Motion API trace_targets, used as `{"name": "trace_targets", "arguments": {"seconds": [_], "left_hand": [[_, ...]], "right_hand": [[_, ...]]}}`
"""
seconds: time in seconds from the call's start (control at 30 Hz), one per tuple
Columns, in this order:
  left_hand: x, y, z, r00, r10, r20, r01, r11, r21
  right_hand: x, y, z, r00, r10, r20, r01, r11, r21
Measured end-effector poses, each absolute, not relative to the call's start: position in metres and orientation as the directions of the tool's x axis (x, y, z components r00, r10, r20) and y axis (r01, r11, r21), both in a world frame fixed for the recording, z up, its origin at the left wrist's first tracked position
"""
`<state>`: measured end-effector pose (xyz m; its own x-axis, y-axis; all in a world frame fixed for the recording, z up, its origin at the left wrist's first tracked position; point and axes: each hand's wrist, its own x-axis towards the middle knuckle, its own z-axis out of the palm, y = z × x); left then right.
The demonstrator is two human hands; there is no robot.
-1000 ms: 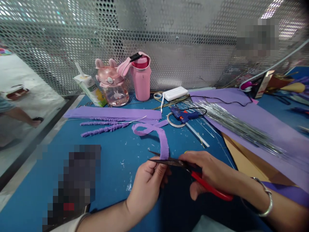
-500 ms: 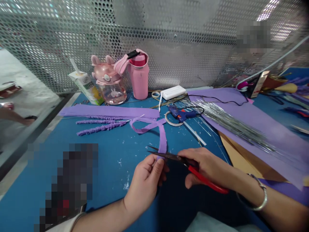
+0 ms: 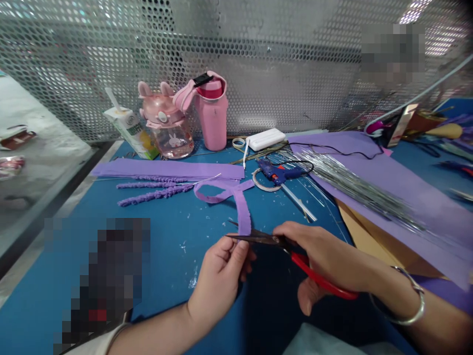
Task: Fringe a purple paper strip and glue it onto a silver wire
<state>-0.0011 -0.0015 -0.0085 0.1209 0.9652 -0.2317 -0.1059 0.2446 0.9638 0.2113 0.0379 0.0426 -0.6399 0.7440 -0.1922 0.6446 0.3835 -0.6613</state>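
Observation:
My left hand (image 3: pixel 218 281) pinches the near end of a long purple paper strip (image 3: pixel 242 212) that loops away over the blue table. My right hand (image 3: pixel 321 261) grips red-handled scissors (image 3: pixel 295 256); their dark blades are slightly parted around the strip's edge, right beside my left fingertips. Two finished purple fringed stems (image 3: pixel 153 195) lie to the far left of the strip.
A stack of purple paper (image 3: pixel 166 170), a blue glue gun (image 3: pixel 283 175), a tape ring (image 3: pixel 263 186), silver wires (image 3: pixel 354 190) and a large purple sheet (image 3: pixel 399 182) lie beyond. Pink bottles (image 3: pixel 214 116), a drink carton (image 3: pixel 127 125) and a white box (image 3: pixel 266 139) stand by the perforated metal wall.
The strip has been drawn closer through my left fingers, its loop flattening on the table. The scissors keep snipping along its edge; the blades have opened slightly again.

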Motion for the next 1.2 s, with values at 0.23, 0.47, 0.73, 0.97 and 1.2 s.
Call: {"name": "trace_targets", "arguments": {"seconds": [0.23,0.47,0.73,0.97,1.2], "left_hand": [[-0.001,-0.001,-0.009,0.121,0.965,-0.231,-0.128,0.246,0.961],[-0.003,-0.002,-0.008,0.147,0.967,-0.206,-0.089,0.221,0.971],[-0.003,-0.004,-0.008,0.159,0.969,-0.191,-0.093,0.207,0.974],[-0.003,-0.003,-0.009,0.143,0.968,-0.204,-0.092,0.218,0.972],[-0.002,-0.001,-0.009,0.15,0.96,-0.236,-0.084,0.25,0.964]], "right_hand": [[0.206,0.036,0.043,-0.636,0.732,-0.244,0.641,0.325,-0.695],[0.205,0.035,0.04,-0.637,0.738,-0.221,0.618,0.318,-0.719],[0.201,0.036,0.041,-0.631,0.743,-0.224,0.6,0.284,-0.748],[0.201,0.038,0.037,-0.638,0.741,-0.208,0.591,0.298,-0.75],[0.202,0.039,0.036,-0.628,0.749,-0.212,0.616,0.311,-0.724]]}}
